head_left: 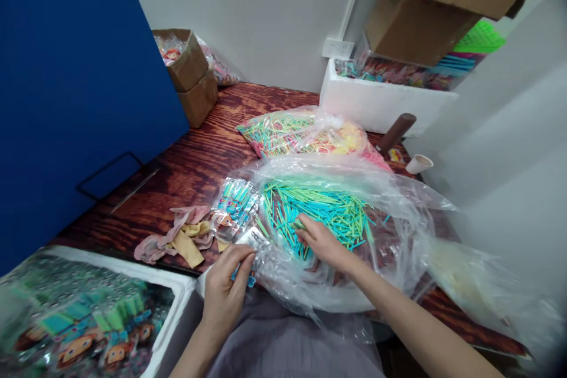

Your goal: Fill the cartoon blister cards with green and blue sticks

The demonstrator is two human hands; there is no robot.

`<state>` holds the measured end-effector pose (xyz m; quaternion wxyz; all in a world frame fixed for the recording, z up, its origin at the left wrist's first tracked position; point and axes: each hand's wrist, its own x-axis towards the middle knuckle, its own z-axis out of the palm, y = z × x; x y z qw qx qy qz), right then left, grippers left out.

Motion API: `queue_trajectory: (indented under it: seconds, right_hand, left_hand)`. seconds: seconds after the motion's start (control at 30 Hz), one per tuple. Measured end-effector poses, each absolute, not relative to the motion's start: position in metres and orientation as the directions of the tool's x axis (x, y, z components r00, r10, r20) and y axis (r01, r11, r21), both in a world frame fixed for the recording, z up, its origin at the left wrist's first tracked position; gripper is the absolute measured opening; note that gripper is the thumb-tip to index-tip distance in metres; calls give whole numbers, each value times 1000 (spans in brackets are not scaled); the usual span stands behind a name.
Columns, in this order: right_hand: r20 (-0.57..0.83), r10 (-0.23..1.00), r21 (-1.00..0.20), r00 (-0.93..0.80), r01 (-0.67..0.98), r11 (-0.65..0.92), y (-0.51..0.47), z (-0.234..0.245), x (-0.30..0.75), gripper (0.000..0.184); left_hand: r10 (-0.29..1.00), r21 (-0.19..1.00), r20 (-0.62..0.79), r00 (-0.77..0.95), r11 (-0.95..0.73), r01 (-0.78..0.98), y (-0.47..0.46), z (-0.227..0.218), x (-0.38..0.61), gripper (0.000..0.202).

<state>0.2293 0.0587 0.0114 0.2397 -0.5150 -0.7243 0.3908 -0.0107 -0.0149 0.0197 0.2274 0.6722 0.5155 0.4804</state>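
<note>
My left hand [225,286] is closed around a small clear printed packet [252,240] at the near table edge. My right hand [321,242] reaches into a wide-open clear plastic bag [398,230] and pinches a few of the green and blue sticks [323,212] piled inside it. A filled cartoon-printed packet of blue sticks [234,204] lies just left of the bag, beside my left hand.
A second bag of mixed-colour sticks [301,133] lies further back. A white foam box [381,103] of packets stands at the back right under cardboard boxes [425,6]. Crumpled gloves [181,236], a foam tray of finished packets [88,313], a blue panel [75,82] and a paper cup [419,163] surround the table.
</note>
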Motion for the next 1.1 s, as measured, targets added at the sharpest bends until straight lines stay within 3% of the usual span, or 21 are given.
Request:
queue_trajectory:
  seconds: [0.13, 0.37, 0.53, 1.1]
  right_hand:
    - [5, 916, -859, -402, 467, 209, 60, 21, 224, 14]
    - [200, 929, -913, -312, 285, 292, 19, 28, 211, 17]
    - [263, 923, -919, -280, 217, 328, 4, 31, 205, 22]
    - [165, 975, -978, -148, 103, 181, -6, 10, 211, 14]
  left_hand:
    - [918, 815, 397, -19, -343, 466, -15, 17, -14, 11]
    - [930, 831, 365, -27, -313, 461, -15, 13, -21, 12]
    - [941, 844, 338, -18, -294, 448, -17, 10, -20, 11]
    - [947, 853, 320, 3, -290, 435, -20, 9, -14, 12]
